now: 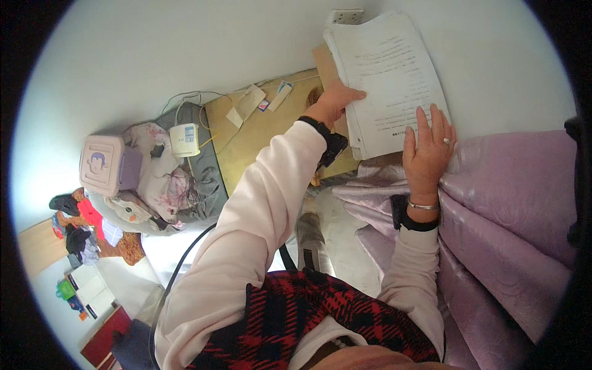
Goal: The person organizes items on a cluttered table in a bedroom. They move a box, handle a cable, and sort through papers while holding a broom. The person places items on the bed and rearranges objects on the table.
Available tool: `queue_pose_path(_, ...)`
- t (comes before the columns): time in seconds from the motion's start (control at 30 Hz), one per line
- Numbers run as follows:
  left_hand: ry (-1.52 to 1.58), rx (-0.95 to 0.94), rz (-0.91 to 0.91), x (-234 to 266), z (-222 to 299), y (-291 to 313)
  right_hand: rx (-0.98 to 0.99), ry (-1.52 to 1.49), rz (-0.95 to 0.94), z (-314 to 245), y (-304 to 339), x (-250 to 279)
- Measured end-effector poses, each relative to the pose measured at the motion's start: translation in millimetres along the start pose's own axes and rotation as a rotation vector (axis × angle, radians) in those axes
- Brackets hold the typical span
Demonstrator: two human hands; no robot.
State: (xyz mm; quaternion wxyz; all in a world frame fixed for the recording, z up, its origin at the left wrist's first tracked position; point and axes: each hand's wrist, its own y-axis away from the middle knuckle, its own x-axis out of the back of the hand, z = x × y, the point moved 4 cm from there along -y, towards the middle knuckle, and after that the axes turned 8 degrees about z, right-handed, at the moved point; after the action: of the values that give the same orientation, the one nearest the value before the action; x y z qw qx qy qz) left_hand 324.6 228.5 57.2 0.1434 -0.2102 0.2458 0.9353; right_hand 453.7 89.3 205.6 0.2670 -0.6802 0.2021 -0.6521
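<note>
A thick stack of printed paper point(394, 74) stands tilted near the white wall at the upper right, its sheets slightly fanned at the left edge. My left hand point(336, 103) grips that left edge, thumb over the front and the other fingers mostly hidden behind it. Against the lower right part of the top sheet rests my right hand point(430, 151), fingers stretched out and lying flat, with a ring on one finger. Brown cardboard point(327, 63) shows behind the stack. Dark straps circle both wrists.
Left of the stack, a yellowish tabletop point(237, 145) carries scraps of paper point(246, 106) and thin cables. A white router point(184, 140) and a lidded pink-and-purple box point(105, 165) sit farther left. Shiny purple fabric point(493, 185) spreads at right. A wall socket point(346, 16) is above.
</note>
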Motion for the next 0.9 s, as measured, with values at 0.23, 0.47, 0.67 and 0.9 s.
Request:
queue_pose_path(0.23, -0.034, 0.048, 0.025, 17, -2, 0, 0.004, 0.051, -0.119, 4, -30, -36)
queue_pose_path(0.47, -0.071, -0.021, 0.080, 30, -5, -1, -0.225, 0.032, -0.407, 35, -16, -90)
queue_pose_path(0.67, -0.058, -0.023, 0.133, 56, -6, 17, -0.225, 0.032, -0.601, 36, -7, -104)
queue_pose_path(0.9, -0.231, -0.039, 0.271, 51, 17, 36, -0.439, -0.331, -0.448, 61, 14, -107)
